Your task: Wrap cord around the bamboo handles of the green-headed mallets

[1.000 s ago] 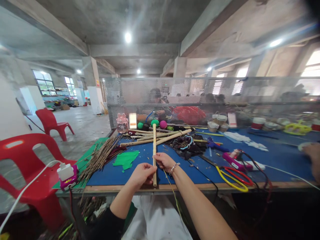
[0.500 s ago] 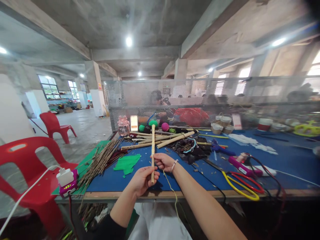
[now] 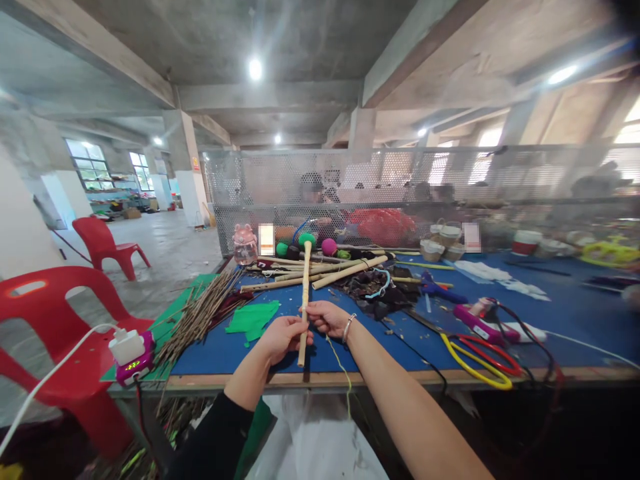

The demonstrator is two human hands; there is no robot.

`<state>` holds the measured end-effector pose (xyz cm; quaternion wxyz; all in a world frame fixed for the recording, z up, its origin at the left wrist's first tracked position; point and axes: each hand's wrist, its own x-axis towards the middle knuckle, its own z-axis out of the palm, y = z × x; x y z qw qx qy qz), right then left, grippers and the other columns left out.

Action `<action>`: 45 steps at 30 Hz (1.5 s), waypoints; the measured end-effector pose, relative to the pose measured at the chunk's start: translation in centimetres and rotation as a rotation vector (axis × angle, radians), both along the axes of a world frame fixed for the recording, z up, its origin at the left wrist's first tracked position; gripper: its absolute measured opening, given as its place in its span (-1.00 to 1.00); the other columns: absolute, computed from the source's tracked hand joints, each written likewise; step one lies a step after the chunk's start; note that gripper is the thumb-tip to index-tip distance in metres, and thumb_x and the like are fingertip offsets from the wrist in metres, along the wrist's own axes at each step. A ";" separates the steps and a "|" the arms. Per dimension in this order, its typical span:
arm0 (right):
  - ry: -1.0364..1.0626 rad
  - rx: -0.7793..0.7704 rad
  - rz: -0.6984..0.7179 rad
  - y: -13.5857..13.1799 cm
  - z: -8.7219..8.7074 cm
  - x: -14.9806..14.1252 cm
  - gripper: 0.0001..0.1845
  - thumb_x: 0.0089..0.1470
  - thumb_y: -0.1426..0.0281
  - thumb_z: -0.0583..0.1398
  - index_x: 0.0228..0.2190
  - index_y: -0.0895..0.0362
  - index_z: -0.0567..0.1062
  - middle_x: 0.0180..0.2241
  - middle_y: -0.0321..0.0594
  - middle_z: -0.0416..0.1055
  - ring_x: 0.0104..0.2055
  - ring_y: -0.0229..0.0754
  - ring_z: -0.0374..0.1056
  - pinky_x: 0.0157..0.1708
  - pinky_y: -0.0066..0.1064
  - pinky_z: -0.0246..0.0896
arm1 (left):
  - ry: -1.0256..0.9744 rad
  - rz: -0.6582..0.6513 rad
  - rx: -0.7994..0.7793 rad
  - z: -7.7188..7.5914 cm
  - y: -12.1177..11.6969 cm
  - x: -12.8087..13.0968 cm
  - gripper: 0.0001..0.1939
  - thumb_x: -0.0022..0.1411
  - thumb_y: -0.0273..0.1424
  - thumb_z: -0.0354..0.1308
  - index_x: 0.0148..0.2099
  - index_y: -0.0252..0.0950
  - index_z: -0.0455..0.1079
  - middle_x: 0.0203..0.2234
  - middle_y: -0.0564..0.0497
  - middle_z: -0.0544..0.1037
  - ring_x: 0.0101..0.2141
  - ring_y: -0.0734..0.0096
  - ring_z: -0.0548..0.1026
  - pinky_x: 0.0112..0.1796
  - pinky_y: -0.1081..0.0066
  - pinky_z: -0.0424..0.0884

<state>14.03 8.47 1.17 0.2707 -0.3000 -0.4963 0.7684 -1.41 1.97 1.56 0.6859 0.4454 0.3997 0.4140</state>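
A pale bamboo stick point(image 3: 306, 283) points away from me over the bench, its near end tilted toward my body. My left hand point(image 3: 286, 340) is closed around its lower part, just above the near end. Against the stick a little farther up, my right hand point(image 3: 327, 319) pinches with thumb and fingers. A thin pale yellow string point(image 3: 344, 370) trails from under that hand over the bench edge; its path inside the fingers is hidden. Beyond the stick's far end sits a green ball point(image 3: 306, 238); whether they touch I cannot tell.
Bamboo sticks point(image 3: 350, 272) lie behind my hands, with thin twigs point(image 3: 200, 317) to the left. Green tape pieces point(image 3: 253, 319) are near my left hand. Scissors with yellow and red handles point(image 3: 477, 370) and a purple power strip point(image 3: 485, 325) lie right. A mesh screen point(image 3: 270, 180) stands behind.
The view has shifted slightly, so the bench sits a little higher. Both hands keep their places on the stick, with the left fingers a little higher along it. The string still hangs down.
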 end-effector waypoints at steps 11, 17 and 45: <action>0.012 0.024 -0.087 -0.3 -0.2 -0.1 -0.69 -0.21 0.31 0.26 -0.44 0.20 0.30 -0.77 -0.57 -0.06 -0.77 -0.53 -0.30 -0.79 -0.62 -0.53 | 0.090 0.132 0.073 -0.5 -0.3 0.7 -0.66 -0.20 -0.24 0.30 -0.47 -0.38 0.29 -0.66 0.06 0.42 -0.69 0.61 0.33 -0.66 0.60 0.18; -0.013 0.025 -0.049 -0.1 -0.1 -0.3 -0.71 -0.20 0.32 0.26 -0.50 0.19 0.26 -0.76 -0.54 0.01 -0.78 -0.55 -0.29 -0.79 -0.64 -0.51 | -0.038 0.076 -0.009 -0.1 -0.6 0.1 -0.76 -0.02 -0.34 0.17 -0.33 -0.43 0.35 -0.54 -0.08 0.49 -0.56 0.52 0.44 -0.54 0.57 0.31; 0.022 0.074 -0.152 -0.6 -0.4 -0.6 -0.64 -0.27 0.27 0.29 -0.53 0.17 0.23 -0.77 -0.57 -0.07 -0.77 -0.53 -0.28 -0.78 -0.60 -0.54 | 0.040 0.074 0.148 -0.8 -1.2 0.3 -0.65 -0.10 -0.19 0.21 -0.39 -0.39 0.32 -0.65 0.06 0.42 -0.69 0.62 0.32 -0.68 0.62 0.16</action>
